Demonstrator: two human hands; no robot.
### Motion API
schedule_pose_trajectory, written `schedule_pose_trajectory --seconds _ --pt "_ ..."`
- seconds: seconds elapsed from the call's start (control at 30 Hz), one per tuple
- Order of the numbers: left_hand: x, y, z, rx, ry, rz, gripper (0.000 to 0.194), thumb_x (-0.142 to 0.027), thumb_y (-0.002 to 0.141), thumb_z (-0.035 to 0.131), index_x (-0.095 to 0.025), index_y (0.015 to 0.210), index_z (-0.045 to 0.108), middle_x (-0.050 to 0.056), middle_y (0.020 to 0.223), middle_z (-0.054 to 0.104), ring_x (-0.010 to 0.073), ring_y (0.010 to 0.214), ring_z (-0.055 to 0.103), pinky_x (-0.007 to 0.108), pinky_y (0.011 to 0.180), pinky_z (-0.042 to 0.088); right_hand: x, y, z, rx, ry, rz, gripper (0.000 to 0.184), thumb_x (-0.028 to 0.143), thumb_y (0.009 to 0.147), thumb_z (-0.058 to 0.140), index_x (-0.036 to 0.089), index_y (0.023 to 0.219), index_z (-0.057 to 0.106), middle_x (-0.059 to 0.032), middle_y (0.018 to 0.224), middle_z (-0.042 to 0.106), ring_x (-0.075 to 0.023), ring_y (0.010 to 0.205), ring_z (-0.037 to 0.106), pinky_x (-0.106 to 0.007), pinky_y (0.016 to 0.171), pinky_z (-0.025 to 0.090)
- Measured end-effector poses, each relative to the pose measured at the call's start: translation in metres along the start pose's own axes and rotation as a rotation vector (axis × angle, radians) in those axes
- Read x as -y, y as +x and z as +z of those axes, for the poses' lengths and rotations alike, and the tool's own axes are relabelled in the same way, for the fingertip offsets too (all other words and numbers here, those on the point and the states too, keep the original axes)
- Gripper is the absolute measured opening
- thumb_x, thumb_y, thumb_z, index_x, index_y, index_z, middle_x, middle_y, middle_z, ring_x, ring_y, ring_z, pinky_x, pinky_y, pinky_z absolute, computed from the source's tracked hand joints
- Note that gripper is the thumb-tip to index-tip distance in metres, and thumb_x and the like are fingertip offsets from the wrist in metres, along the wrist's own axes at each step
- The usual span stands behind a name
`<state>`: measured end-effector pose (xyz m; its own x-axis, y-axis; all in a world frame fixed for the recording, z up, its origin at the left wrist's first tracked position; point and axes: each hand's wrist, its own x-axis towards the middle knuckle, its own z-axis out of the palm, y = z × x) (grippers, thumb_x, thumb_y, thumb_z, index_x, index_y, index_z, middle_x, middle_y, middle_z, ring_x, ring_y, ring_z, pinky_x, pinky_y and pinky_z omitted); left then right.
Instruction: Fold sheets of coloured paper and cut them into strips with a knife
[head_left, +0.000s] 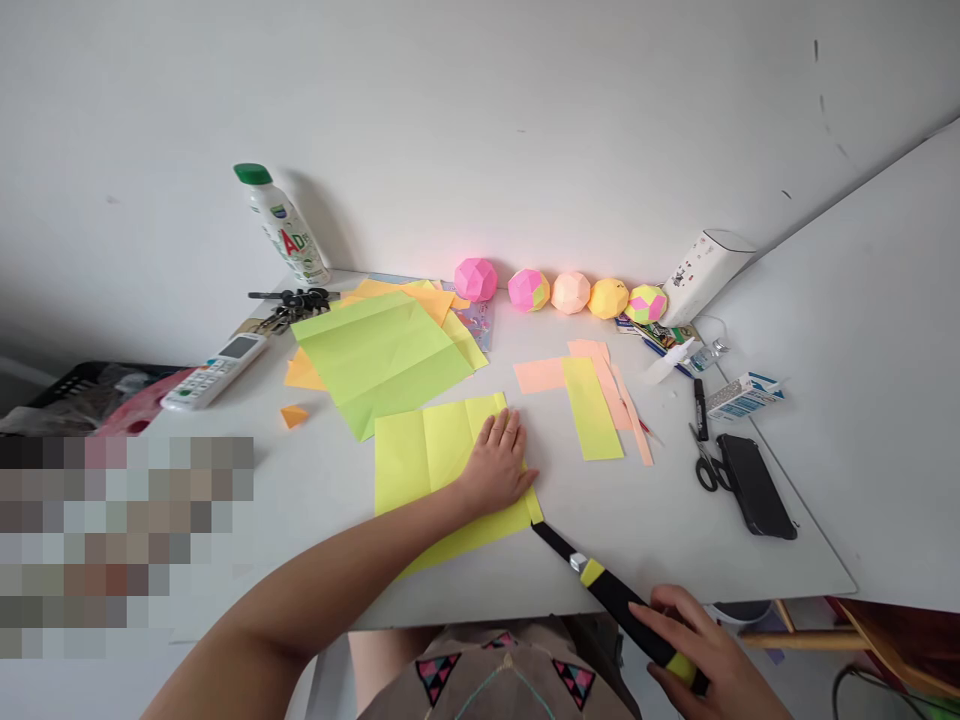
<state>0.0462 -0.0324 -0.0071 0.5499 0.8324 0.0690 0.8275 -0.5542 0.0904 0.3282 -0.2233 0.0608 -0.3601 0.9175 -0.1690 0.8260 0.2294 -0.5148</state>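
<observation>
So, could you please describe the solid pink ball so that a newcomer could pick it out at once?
At the back of the white table, near the wall, find the row of five faceted balls. The solid pink ball sits at the row's left end, beside the loose coloured sheets. It is pink all over, while the ball next to it also shows yellow.

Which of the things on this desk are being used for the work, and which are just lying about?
Apparently in use:
yellow sheet, under the left hand
black-and-yellow knife, in the right hand, tip at the sheet's corner

Apparently just lying about:
remote control
bottle
scissors
marker
</observation>
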Motion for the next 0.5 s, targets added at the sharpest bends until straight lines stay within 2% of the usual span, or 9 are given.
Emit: schedule_pose_trajectory --seconds 0.1,0.2,0.37,0.5 --pt "0.001 -0.002 0.001 0.025 -0.01 0.032 0.09 -0.069 0.086 0.028 0.002 0.142 0.035 0.024 0.152 0.022 0.0395 0.142 0.01 0.051 0.115 0.007 0.004 0.0 0.002 -0.013 -0.023 -0.042 0.046 0.017 0.084 0.055 0.025 0.129 0.057 -0.0115 0.119 0.06 -0.0178 0.106 0.065 -0.023 0.082 0.054" --pt "0.002 -0.002 0.001 0.037 -0.015 0.033 0.098 -0.076 0.082 0.024 0.0 0.144 0.032 0.022 0.153 0.02 0.0389 0.143 0.005 0.05 0.115 0.003 0.007 0.001 0.005 -0.02 -0.029 -0.075 0.052 0.014 0.081 0.057 0.025 0.132 0.055 -0.0108 0.117 0.062 -0.0159 0.105 0.065 -0.021 0.082 0.053" --pt "0.002 -0.002 0.0 0.06 -0.014 0.036 0.104 -0.079 0.08 0.022 0.003 0.143 0.03 0.025 0.153 0.016 0.0398 0.143 0.003 0.051 0.114 0.001 0.019 0.006 0.006 -0.036 -0.008 -0.14 0.055 0.011 0.078 0.058 0.022 0.132 0.056 -0.0108 0.113 0.065 -0.0138 0.102 0.066 -0.017 0.081 0.052" --pt "0.001 -0.002 0.0 0.062 -0.01 0.03 0.102 -0.078 0.08 0.025 0.002 0.144 0.03 0.024 0.153 0.017 0.0395 0.143 0.004 0.052 0.115 0.002 0.029 0.013 0.004 -0.039 -0.002 -0.115 0.048 0.012 0.077 0.059 0.021 0.125 0.062 -0.0109 0.11 0.068 -0.0153 0.098 0.068 -0.018 0.08 0.052"
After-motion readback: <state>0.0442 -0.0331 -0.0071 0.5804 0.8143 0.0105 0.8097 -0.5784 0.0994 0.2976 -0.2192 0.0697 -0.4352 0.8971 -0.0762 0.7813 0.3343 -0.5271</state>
